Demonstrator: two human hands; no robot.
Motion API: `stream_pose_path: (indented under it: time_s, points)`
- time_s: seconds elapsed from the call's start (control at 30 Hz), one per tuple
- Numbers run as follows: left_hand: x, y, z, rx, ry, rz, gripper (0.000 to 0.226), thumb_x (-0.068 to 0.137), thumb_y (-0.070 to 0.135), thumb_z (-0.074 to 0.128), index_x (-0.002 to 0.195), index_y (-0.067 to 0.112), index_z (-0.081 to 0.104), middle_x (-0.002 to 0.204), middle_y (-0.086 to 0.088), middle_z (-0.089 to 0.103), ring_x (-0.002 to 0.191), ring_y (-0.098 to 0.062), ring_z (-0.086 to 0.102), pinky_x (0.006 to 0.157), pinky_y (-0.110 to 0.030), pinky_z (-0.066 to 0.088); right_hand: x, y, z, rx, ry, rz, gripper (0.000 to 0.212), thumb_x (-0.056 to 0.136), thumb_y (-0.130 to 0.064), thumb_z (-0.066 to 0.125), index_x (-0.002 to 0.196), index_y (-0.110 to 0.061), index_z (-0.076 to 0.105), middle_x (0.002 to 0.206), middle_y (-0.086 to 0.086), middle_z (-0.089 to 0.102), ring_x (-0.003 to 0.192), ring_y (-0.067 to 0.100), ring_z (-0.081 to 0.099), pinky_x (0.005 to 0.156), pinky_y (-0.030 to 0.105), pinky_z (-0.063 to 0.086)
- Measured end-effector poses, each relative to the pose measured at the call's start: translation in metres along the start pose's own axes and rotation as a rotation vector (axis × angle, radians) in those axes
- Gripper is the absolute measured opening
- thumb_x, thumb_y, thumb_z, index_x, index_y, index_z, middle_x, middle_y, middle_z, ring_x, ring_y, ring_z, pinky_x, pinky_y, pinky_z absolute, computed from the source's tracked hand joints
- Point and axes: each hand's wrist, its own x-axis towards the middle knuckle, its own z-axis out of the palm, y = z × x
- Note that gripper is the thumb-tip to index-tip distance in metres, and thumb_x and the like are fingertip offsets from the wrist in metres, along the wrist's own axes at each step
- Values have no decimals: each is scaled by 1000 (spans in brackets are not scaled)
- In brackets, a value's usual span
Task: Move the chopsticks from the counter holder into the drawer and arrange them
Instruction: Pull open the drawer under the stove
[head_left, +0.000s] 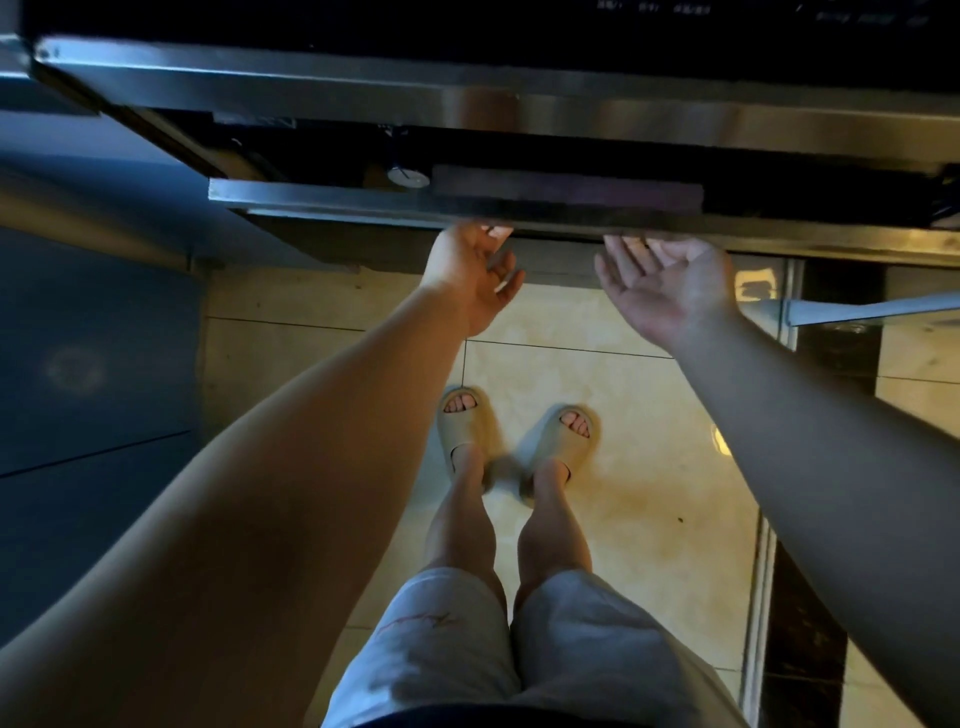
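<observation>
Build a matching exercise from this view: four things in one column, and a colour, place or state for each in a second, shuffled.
Column one:
1. drawer
2. right hand
3. slippers
4. shorts

Column two:
a. grey
b. palm up, fingertips at the drawer's front edge
c. pulled partly open
d. beige, on the tile floor

Pairs: 1-c; 2-b; 3-d; 4-a

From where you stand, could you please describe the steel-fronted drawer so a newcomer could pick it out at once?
Start at the broad brushed-steel band across the top. Just below it a shorter steel-fronted drawer juts out, with the left hand and right hand at its lower lip. Only it stands open, showing a dark gap behind its front.
</observation>
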Motion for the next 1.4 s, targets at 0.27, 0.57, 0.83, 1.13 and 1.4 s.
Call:
stream_pose_path:
  time_s: [0.27, 0.57, 0.83, 1.13, 1.4]
  points:
    - [-40, -30, -25, 62, 77, -138, 30, 95, 14, 41, 117, 15, 62, 127, -1, 62, 82, -13, 57, 75, -32, 51, -41, 26, -33, -23, 63, 43, 50, 87, -2, 33, 137, -9, 37, 133, 15, 48, 115, 29, 57, 81, 45, 51]
    - [-100, -57, -48, 71, 129, -268, 27, 86, 4, 46, 109, 8, 60, 73, -2, 50, 71, -15, 53, 87, -36, 48, -94, 41, -65, -146, 221, 163, 34, 86, -1, 39, 117, 3, 52, 120, 17, 58, 104, 28, 60, 92, 47, 45]
    - [-124, -84, -69, 85, 142, -354, 17, 82, 7, 40, 67, 16, 41, 66, -4, 43, 61, -16, 45, 75, -34, 43, -126, 50, -84, -183, 310, 261, 41, 86, -2, 36, 122, -3, 56, 130, 17, 60, 110, 29, 59, 111, 50, 33]
    - [-141, -84, -69, 130, 223, -396, 16, 89, 15, 45, 79, 17, 57, 78, 0, 60, 74, -19, 54, 88, -36, 42, -132, 44, -85, -285, 370, 365, 25, 89, -4, 35, 106, 1, 53, 113, 20, 61, 97, 33, 62, 97, 55, 39]
    - [-194, -77, -64, 764, 334, -160, 21, 99, 33, 48, 106, 20, 62, 106, -2, 68, 87, -20, 65, 59, -28, 46, -163, 20, -39, -1197, 50, 555, 21, 92, -29, 45, 102, -18, 59, 108, 1, 70, 93, 20, 65, 90, 42, 47]
